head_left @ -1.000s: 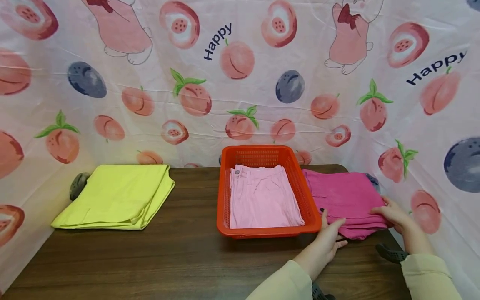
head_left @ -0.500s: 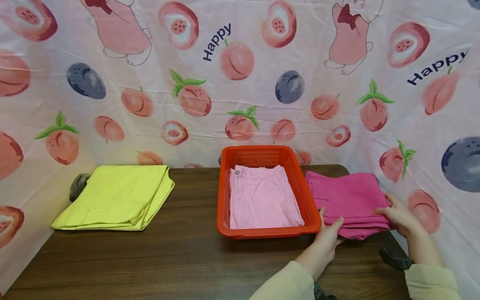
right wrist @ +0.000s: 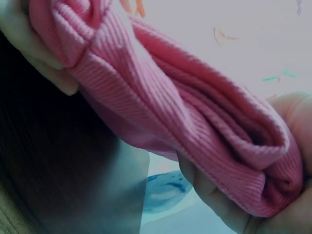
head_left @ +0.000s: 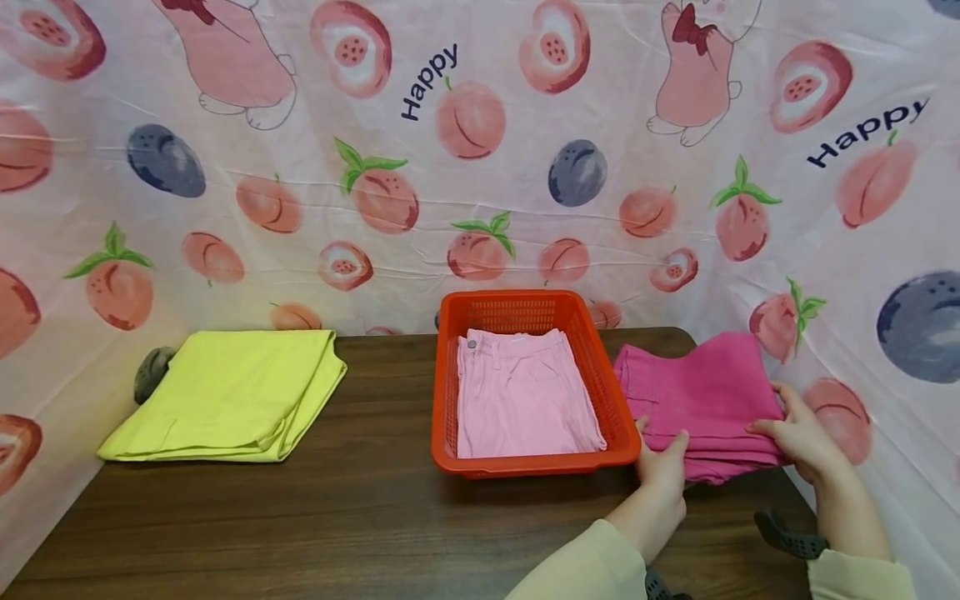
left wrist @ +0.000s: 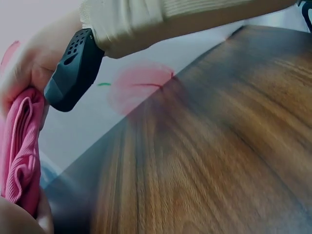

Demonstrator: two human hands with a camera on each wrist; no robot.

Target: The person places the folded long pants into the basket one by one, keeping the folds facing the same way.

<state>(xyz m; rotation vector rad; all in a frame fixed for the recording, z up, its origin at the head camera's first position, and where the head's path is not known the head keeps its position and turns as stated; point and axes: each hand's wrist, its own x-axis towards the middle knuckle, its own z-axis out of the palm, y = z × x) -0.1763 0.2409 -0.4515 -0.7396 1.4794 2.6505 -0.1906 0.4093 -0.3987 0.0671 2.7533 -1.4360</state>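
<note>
Folded magenta pants (head_left: 697,392) with ribbed fabric are held between both hands at the right of the table. My left hand (head_left: 660,483) grips their near left edge, thumb on top, beside the basket's corner. At their right edge my right hand (head_left: 806,437) grips the folds, thumb above. In the right wrist view the folded layers of the pants (right wrist: 161,112) show, with fingers curled under both ends and the cloth raised off the table. An orange-red plastic basket (head_left: 442,400) stands just left of them, with folded light pink pants (head_left: 525,396) lying inside.
Folded yellow pants or similar cloth (head_left: 225,392) lie at the left of the brown wooden table (head_left: 337,525). A dark rounded object (head_left: 153,375) sits behind them. Patterned cloth (head_left: 480,192) hangs at the back and both sides, close to the right hand.
Both hands have shifted slightly to the right with the magenta pants. The far right part of the pants has risen. The basket and yellow cloth stay put.
</note>
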